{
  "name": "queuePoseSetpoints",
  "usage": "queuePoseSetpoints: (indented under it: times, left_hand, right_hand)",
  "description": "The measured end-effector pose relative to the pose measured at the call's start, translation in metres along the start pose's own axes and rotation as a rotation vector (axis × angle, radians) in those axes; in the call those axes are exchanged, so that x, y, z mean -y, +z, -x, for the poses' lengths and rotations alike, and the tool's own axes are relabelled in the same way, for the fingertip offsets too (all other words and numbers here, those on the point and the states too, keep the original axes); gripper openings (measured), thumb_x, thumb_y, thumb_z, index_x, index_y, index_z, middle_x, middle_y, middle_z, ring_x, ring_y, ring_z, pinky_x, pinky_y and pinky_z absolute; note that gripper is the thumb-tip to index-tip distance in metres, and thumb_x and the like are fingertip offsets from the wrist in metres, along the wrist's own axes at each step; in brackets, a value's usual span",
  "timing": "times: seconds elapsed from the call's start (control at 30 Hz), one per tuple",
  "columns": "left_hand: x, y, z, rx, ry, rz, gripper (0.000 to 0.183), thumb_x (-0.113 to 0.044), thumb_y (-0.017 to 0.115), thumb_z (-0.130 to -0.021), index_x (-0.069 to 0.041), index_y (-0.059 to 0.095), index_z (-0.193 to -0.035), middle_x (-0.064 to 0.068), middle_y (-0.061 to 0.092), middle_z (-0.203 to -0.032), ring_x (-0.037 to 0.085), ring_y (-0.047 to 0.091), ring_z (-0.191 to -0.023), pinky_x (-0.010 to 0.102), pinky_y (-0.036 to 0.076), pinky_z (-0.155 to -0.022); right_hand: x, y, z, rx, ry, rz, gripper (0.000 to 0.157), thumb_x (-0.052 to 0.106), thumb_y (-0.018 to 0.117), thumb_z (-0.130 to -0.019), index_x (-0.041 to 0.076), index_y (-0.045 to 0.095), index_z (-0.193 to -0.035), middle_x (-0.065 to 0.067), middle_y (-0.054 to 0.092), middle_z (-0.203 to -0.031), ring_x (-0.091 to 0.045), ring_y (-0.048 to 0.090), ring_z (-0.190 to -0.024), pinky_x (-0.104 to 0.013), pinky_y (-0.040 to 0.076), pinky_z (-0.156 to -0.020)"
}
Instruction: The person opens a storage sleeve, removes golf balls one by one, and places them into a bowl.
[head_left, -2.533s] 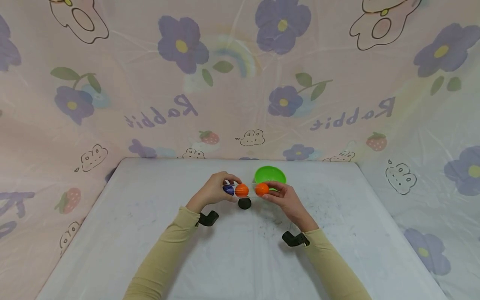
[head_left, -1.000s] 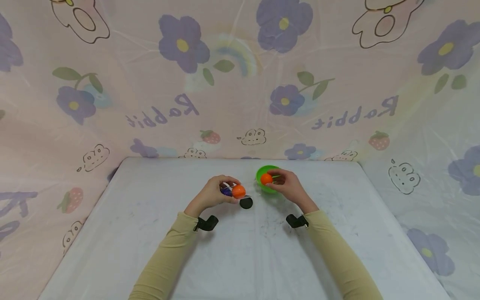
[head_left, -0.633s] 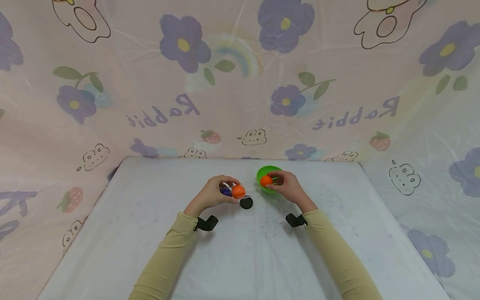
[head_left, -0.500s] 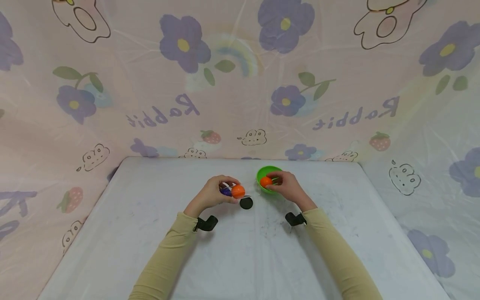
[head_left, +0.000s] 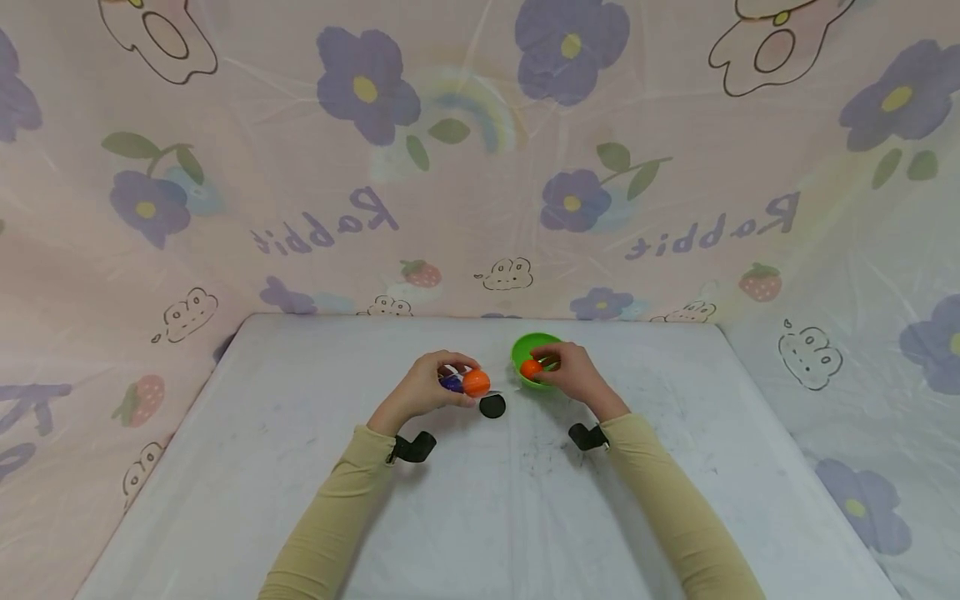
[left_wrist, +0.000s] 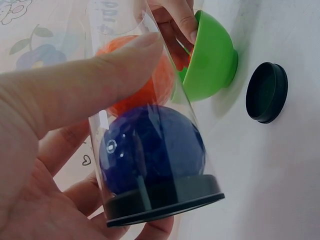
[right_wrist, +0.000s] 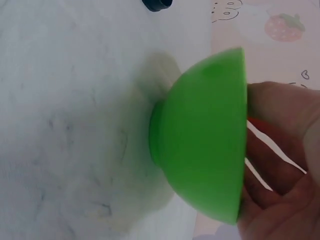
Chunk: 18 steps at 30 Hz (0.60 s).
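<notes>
A loose orange ball [head_left: 531, 369] is held low inside the green bowl [head_left: 524, 341], pinched in the fingertips of the right hand [head_left: 567, 372], which is bent over the rim from the right. Whether the bowl's floor is touched by the ball cannot be told, as the view is blocked by the bowl's wall. The clear tube [left_wrist: 125, 25] is found to the left of that ball and slightly nearer the person; it is gripped by the left hand [head_left: 426, 383], thumb on one side and fingers on the other. Its long axis is laid roughly side to side, with the end fitted with a black base [left_wrist: 167, 197] pointed left and the far end directed toward the right hand. Inside, a blue ball [left_wrist: 152, 147] is seated against the base, with a second orange ball [head_left: 476, 383] next to it. A separate black cap [head_left: 492, 406] is set on the white table [head_left: 480, 517], between the hands and nearer the left.
</notes>
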<state>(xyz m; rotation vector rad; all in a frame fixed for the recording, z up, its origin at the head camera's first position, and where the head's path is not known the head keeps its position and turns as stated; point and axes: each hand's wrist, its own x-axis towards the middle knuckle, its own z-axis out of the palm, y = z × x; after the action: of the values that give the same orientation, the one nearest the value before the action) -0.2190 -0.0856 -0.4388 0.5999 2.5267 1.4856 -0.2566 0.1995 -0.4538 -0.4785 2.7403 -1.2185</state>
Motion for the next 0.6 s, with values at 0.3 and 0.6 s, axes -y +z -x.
queuePoseSetpoints:
  times: [0.3,0.6]
  left_hand:
    - [-0.001,0.000,0.000,0.005,-0.013,0.014,0.051,-0.010,0.089,-0.066,-0.021,0.069,-0.112,0.002,0.059,-0.104,0.024,0.055,-0.087,0.036,0.048,-0.077]
    - [-0.002,-0.001,0.000,0.010,-0.041,0.041,0.052,-0.009,0.088,-0.066,-0.020,0.069,-0.113,0.003,0.059,-0.106,0.025,0.055,-0.087,0.035,0.049,-0.073]
  right_hand:
    - [0.003,-0.009,0.006,-0.062,-0.043,-0.112,0.036,-0.005,0.066,-0.086,-0.005,0.060,-0.121,-0.021,0.062,-0.117,-0.034,0.060,-0.106,-0.044,0.048,-0.090]
    - [0.002,-0.016,0.011,-0.071,-0.080,-0.184,0.035,-0.004,0.064,-0.088,-0.005,0.058,-0.123,-0.020,0.061,-0.119,-0.032,0.060,-0.107,-0.043,0.046,-0.093]
